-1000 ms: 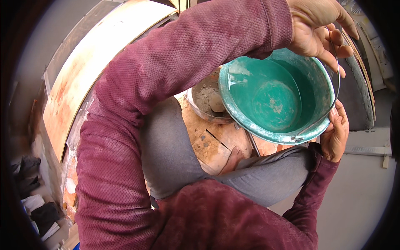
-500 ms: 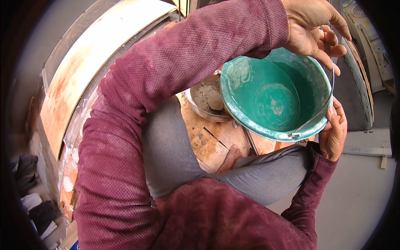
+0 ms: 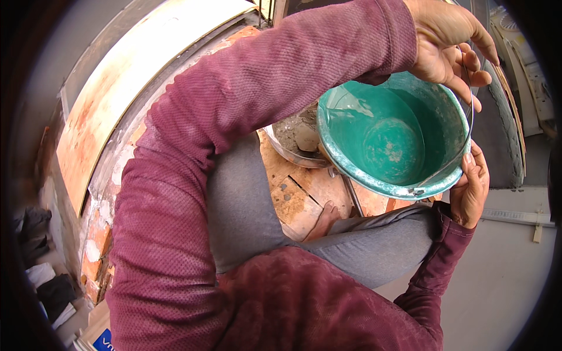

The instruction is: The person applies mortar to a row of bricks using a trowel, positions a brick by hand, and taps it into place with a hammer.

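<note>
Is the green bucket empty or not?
Not empty: the green bucket holds liquid, shown by bright reflections inside; its depth I cannot tell.

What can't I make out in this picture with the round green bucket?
In the head view:
Round green bucket: underside, hidden by its walls.
Round bowl of grey paste: partly hidden by the bucket and maroon left sleeve.
Left hand: upper part, cut by the top edge.
Black and white heap, lower left: too blurred to identify.

The green bucket's [image 3: 383,189] mouth is open from above, though the left hand [image 3: 453,50] and sleeve [image 3: 287,76] overhang its far rim and the wire handle [image 3: 471,114] bars its right side. Between bucket and left leg [image 3: 243,196], a bowl [image 3: 287,155] narrows the gap.
</note>
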{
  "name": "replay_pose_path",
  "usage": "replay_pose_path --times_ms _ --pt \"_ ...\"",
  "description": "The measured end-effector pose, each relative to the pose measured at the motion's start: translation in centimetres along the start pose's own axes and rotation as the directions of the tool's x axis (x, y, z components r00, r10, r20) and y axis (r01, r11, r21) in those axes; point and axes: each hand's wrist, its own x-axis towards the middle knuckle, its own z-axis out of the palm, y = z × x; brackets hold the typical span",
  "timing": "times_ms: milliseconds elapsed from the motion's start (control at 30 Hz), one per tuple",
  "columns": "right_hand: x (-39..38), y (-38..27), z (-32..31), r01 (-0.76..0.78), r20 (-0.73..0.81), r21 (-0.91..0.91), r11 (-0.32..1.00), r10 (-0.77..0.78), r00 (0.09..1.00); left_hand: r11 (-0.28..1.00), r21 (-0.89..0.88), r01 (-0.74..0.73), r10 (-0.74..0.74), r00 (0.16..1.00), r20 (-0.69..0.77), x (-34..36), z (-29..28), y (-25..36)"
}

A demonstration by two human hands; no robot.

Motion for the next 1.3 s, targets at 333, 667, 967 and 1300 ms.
replay_pose_path --times_ms 333,667,967,1300 --pt "1.0 -0.6 -2.0 -0.018 0.062 0.051 0.999 0.015 0.998 1.000 0.016 -0.014 0.013 0.999 0.040 2.3 3.9 2.2" --pt "9.8 -0.3 5.8 0.003 0.447 0.012 1.000 -0.008 0.894 0.903 0.137 -0.406 0.427 0.880 -0.209 -7.4 5.1 9.9" --pt "9.7 7.1 13.0 0.042 0.667 -0.580 0.813 0.445 0.598 0.786 0.398 -0.473 0.617 0.644 -0.453 -29.6 1.3 17.4" --pt "10.3 10.3 16.0 0.442 0.698 -0.713 0.544 0.499 0.513 0.665 0.605 -0.437 0.586 -0.196 -0.786 -51.1 -3.9 20.3"
